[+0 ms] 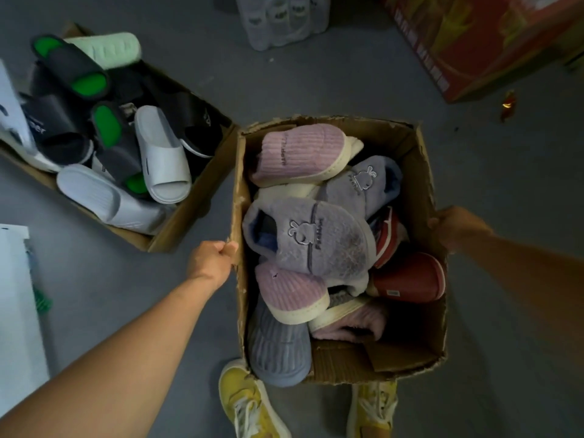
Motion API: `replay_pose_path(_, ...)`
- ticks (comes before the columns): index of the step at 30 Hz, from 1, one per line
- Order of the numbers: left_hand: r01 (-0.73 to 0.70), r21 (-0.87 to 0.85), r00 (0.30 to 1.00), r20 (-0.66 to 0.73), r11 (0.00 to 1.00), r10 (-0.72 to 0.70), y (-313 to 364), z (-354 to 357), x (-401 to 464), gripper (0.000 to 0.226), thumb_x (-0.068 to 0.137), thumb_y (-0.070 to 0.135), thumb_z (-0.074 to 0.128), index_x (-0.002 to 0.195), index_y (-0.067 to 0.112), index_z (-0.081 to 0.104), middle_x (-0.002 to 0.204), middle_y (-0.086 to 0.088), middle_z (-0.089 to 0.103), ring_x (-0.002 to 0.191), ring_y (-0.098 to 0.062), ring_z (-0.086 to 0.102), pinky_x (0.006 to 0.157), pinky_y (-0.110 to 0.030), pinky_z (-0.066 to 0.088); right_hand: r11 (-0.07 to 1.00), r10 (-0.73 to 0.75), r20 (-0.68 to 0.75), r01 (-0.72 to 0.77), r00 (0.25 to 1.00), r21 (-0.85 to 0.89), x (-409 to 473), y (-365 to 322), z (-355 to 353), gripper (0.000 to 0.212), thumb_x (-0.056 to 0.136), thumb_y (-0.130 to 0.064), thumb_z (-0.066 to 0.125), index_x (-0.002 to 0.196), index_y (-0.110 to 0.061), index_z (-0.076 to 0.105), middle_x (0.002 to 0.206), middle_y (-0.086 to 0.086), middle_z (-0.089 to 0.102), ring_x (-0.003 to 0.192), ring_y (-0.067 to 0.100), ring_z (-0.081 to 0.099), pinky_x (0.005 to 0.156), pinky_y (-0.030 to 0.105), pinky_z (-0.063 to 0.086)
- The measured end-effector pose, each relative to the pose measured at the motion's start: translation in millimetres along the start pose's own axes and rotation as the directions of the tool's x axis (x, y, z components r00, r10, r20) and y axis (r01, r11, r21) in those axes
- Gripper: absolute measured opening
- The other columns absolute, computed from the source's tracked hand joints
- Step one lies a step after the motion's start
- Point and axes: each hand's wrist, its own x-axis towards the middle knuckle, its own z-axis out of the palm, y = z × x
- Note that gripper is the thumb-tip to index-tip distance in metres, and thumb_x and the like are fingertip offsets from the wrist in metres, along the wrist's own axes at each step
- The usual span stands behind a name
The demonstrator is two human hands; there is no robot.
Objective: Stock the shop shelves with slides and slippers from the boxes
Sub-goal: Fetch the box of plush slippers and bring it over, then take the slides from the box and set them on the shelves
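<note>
Floor (316, 86): grey, smooth, matt; it carries everything I list below.

Item 1. Slipper box (423, 172), open brown cardboard, rims torn, at centre of my view. Contents heaped: pink ribbed slipper (300, 153) at the far end, lilac fleece slipper (319, 238) with an embroidered rabbit across the middle, red slipper (407, 278) against the right wall, blue-grey ribbed slipper (278, 349) hanging over the near rim.

Item 2. Left hand (211, 259): fingers curled over the box's left wall, gripping the edge.

Item 3. Right hand (458, 227): at the box's right wall, fingers wrapped onto the rim, gripping it.

Item 4. Slide box (192, 213), second cardboard carton, just beside the first on its left. Holds black slides with green footbeds (74, 66), a white slide (162, 156) and a pale green slide (110, 49), piled loosely.

Item 5. Red carton (483, 42), top right, printed in yellow.

Item 6. Shrink-wrapped bottle pack (281, 18), top centre, blurred.

Item 7. Yellow sneakers (249, 406), my wearer's feet, at the near end of the slipper box.

Item 8. White panel (19, 311), left edge; I cannot tell what it is.
</note>
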Motion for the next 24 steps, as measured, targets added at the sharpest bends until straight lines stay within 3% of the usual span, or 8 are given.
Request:
replay_pose_path(3, 0.073, -0.021, 0.992, 0.100, 0.997, -0.070, 10, -6, -10, 0.021, 0.096, 0.032, 0.056, 0.094, 0.012, 0.065, 0.092, -0.019, 0.069, 0.087, -0.034, 0.067, 0.087, -0.047, 0.054, 0.998, 0.012, 0.025, -0.013, 1.000, 0.058, -9, 2, -7, 0.030, 0.099, -0.028, 0.046, 0.093, -0.002, 0.059, 0.080, 0.016, 0.058, 0.073, 0.030, 0.058, 0.060, 0.029, 0.043)
replay_pose_path(6, 0.120, -0.192, 0.992, 0.068, 0.974, -0.108, 32, -25, -43, 0.012, 0.099, 0.024, 0.053, 0.093, 0.016, 0.059, 0.095, -0.013, 0.063, 0.077, -0.022, 0.055, 0.080, -0.039, 0.052, 0.993, -0.024, -0.003, 0.024, 1.000, 0.116, -24, -2, -24, 0.028, 0.096, -0.034, 0.050, 0.096, -0.009, 0.060, 0.098, 0.015, 0.063, 0.090, 0.033, 0.060, 0.076, 0.037, 0.048)
replay_pose_path(9, 0.194, -0.458, 0.981, 0.090, 0.868, -0.171, 50, -51, -82, 0.015, 0.101, 0.020, 0.049, 0.088, 0.020, 0.057, 0.088, -0.005, 0.058, 0.069, -0.015, 0.052, 0.064, -0.031, 0.048, 0.982, -0.079, -0.058, 0.087, 0.995, 0.166, -48, -19, -43, 0.027, 0.096, -0.034, 0.049, 0.098, -0.013, 0.067, 0.100, 0.015, 0.065, 0.090, 0.032, 0.061, 0.078, 0.038, 0.050)
replay_pose_path(12, 0.184, -0.620, 0.982, 0.080, 0.763, -0.171, 65, -88, -121, 0.011, 0.100, 0.018, 0.052, 0.092, 0.016, 0.060, 0.086, -0.004, 0.061, 0.069, -0.015, 0.055, 0.064, -0.030, 0.049, 0.951, -0.124, -0.141, 0.158, 0.982, 0.264, -80, -51, -62, 0.032, 0.099, -0.037, 0.039, 0.096, -0.015, 0.062, 0.094, 0.015, 0.062, 0.086, 0.034, 0.059, 0.079, 0.044, 0.051)
replay_pose_path(15, 0.143, -0.679, 0.986, 0.033, 0.720, -0.165, 70, -129, -147, 0.010, 0.098, 0.017, 0.055, 0.094, 0.014, 0.064, 0.088, -0.006, 0.065, 0.071, -0.017, 0.058, 0.067, -0.032, 0.051, 0.888, -0.192, -0.171, 0.245, 0.966, 0.389, -114, -94, -82, 0.034, 0.100, -0.042, 0.036, 0.090, -0.016, 0.055, 0.086, 0.013, 0.060, 0.080, 0.034, 0.061, 0.079, 0.054, 0.053)
replay_pose_path(18, 0.104, -0.698, 0.989, -0.002, 0.708, -0.147, 67, -171, -158, 0.011, 0.098, 0.018, 0.056, 0.094, 0.015, 0.066, 0.091, -0.008, 0.067, 0.072, -0.019, 0.060, 0.066, -0.031, 0.051, 0.825, -0.316, -0.235, 0.389, 0.919, 0.410, -147, -139, -95, 0.034, 0.099, -0.046, 0.037, 0.094, -0.019, 0.057, 0.088, 0.007, 0.062, 0.081, 0.029, 0.062, 0.078, 0.047, 0.053)
replay_pose_path(21, 0.085, -0.694, 0.991, -0.012, 0.715, -0.130, 54, -208, -158, 0.012, 0.099, 0.017, 0.055, 0.096, 0.015, 0.066, 0.091, -0.008, 0.068, 0.072, -0.019, 0.060, 0.065, -0.030, 0.051, 0.754, -0.444, -0.196, 0.483, 0.874, 0.446, -180, -186, -92, 0.031, 0.099, -0.045, 0.039, 0.101, -0.021, 0.058, 0.088, 0.003, 0.062, 0.080, 0.020, 0.060, 0.076, 0.042, 0.052)
replay_pose_path(24, 0.096, -0.680, 0.991, -0.006, 0.727, -0.137, 34, -240, -143, 0.014, 0.099, 0.015, 0.053, 0.099, 0.012, 0.067, 0.093, -0.010, 0.068, 0.073, -0.021, 0.060, 0.065, -0.031, 0.050, 0.722, -0.535, -0.139, 0.537, 0.833, 0.438, -194, -231, -76, 0.037, 0.098, -0.044, 0.040, 0.097, -0.010, 0.057, 0.083, 0.012, 0.059, 0.075, 0.027, 0.060, 0.069, 0.048, 0.052)
